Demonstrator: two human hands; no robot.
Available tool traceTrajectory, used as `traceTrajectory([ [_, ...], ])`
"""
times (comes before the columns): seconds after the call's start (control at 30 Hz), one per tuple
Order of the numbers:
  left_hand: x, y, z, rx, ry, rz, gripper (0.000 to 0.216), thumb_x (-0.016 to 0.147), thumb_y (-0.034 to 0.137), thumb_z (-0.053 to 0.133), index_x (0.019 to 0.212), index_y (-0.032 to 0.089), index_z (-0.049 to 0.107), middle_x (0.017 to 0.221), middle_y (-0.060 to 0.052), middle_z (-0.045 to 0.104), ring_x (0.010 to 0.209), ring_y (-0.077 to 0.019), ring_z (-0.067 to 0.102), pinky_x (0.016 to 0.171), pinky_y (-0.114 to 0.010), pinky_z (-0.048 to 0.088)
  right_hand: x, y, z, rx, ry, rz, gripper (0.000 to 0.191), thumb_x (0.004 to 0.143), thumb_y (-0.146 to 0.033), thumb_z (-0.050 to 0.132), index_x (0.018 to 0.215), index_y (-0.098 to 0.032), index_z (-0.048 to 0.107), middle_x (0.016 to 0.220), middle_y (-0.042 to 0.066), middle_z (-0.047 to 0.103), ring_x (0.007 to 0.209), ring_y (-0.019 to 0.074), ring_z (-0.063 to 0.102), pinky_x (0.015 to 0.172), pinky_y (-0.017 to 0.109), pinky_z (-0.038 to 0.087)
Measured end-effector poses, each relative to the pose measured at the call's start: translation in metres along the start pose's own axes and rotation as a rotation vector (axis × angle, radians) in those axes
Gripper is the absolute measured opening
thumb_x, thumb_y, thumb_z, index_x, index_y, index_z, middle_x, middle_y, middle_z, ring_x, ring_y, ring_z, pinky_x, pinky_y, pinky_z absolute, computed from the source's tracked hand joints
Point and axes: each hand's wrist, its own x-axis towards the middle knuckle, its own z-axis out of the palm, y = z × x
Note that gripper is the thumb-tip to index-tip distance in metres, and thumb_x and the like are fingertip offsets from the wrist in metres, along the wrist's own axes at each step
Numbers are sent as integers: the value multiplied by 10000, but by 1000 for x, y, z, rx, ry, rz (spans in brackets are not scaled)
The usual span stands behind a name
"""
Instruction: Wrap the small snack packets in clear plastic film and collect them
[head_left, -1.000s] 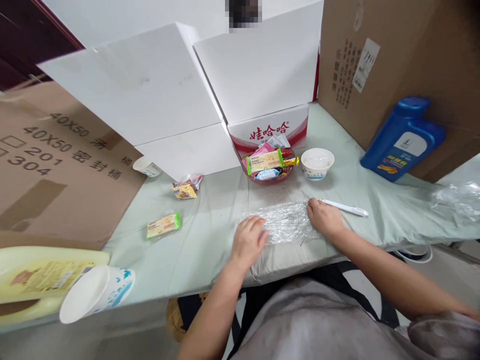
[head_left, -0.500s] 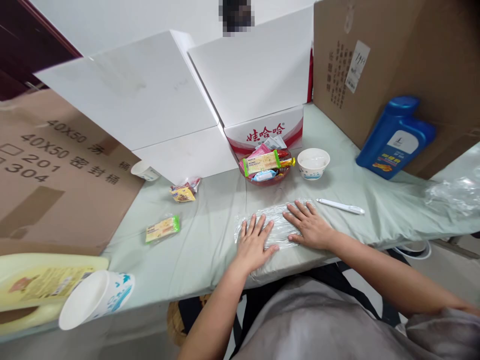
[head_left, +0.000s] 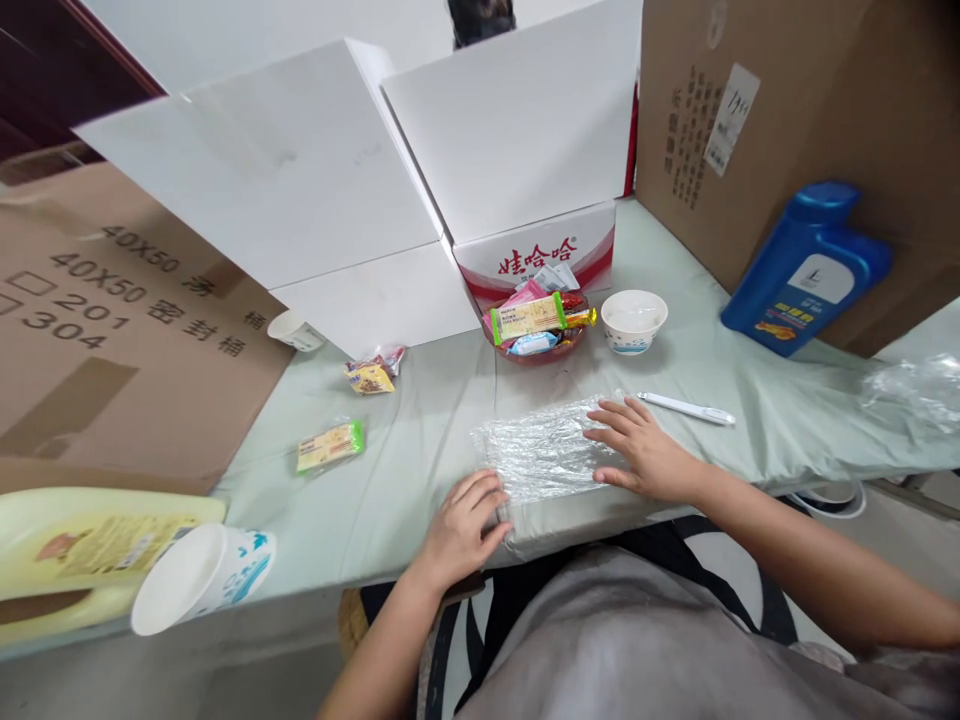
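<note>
A folded sheet of clear, wrinkled plastic (head_left: 544, 450) lies flat near the front edge of the cloth-covered table. My left hand (head_left: 465, 520) is at its lower left corner, fingers loosely bent and apart from the thumb, with nothing seen in them. Over the sheet's right end, my right hand (head_left: 641, 450) lies with its fingers spread. A white utility knife (head_left: 686, 409) rests just beyond the right hand. Behind the sheet stands a red bowl (head_left: 544, 354) heaped with wrapped snacks, and a paper bowl (head_left: 634, 322) is beside it.
Wrapped biscuits (head_left: 330, 447) and small snack packets (head_left: 373, 372) lie to the left. A paper cup (head_left: 202, 580) and a yellow jug (head_left: 97, 550) are at the front left. A blue bottle (head_left: 806, 270) leans by a cardboard box (head_left: 787, 120). White boxes (head_left: 517, 130) line the back.
My left hand has slid off the plastic toward the lower left. My right hand has shifted slightly right, its fingers less flat. More of the sheet now shows.
</note>
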Motion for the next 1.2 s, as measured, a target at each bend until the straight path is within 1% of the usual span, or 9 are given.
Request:
traceTrajectory([
  [0.1,-4,3,3,11,83,62,192,882,130,557,1051,170,640,1076,-82,689,1115,-219,616,971,-386,539,-22,6,-8,137,-113,-119,569,819,-582,625,1236,-196,620,1299,148,577,1220,303,499,1030,490,395],
  [0.17,-6,1,5,36,121,78,217,885,68,517,1034,168,640,1057,-73,696,1084,-201,632,946,-365,558,-38,10,-8,153,-162,-123,532,814,-524,660,1237,-203,622,1304,133,580,1202,293,514,1010,466,422],
  [0.33,-4,-2,4,19,126,67,205,879,50,495,969,176,629,997,-66,693,1036,-199,642,906,-363,571,-68,14,-1,75,-56,-26,418,860,-414,639,1214,-193,625,1237,126,613,1152,279,541,983,446,443],
  [0.5,0,1,3,-122,107,-16,182,888,64,454,965,177,573,959,-67,680,1050,-197,629,923,-371,546,-75,9,-3,59,6,-14,247,914,-354,570,1092,-201,649,1071,108,645,1007,245,579,885,421,472],
  [0.67,3,-3,8,-113,150,-161,160,931,150,415,973,186,565,929,-61,695,896,-180,682,806,-318,559,-67,7,-12,182,60,28,189,954,-247,448,930,-205,630,1007,85,661,991,212,605,865,371,478],
  [0.83,19,-13,17,-53,196,-443,190,947,269,418,1043,190,562,786,-20,706,673,-172,693,636,-281,539,-41,16,-8,224,153,341,221,950,-277,403,960,-201,610,894,54,700,800,191,660,710,306,495],
  [0.97,37,-18,23,31,204,-577,222,937,275,433,1079,179,574,901,-63,727,780,-201,709,689,-296,536,-14,21,3,16,142,501,250,955,-279,391,996,-185,619,905,69,719,786,213,668,676,301,452],
  [1.1,47,-22,32,176,187,-616,224,918,257,480,1086,167,597,990,-96,724,847,-227,700,719,-313,523,2,18,13,-261,2,554,298,987,-311,357,1015,-172,620,927,101,711,734,219,665,596,289,381],
  [1.2,47,-25,36,255,165,-623,216,903,260,521,1068,156,613,999,-107,714,820,-235,687,678,-314,509,4,16,18,-358,-69,577,309,993,-314,347,1004,-168,620,905,105,699,678,208,649,563,286,346],
])
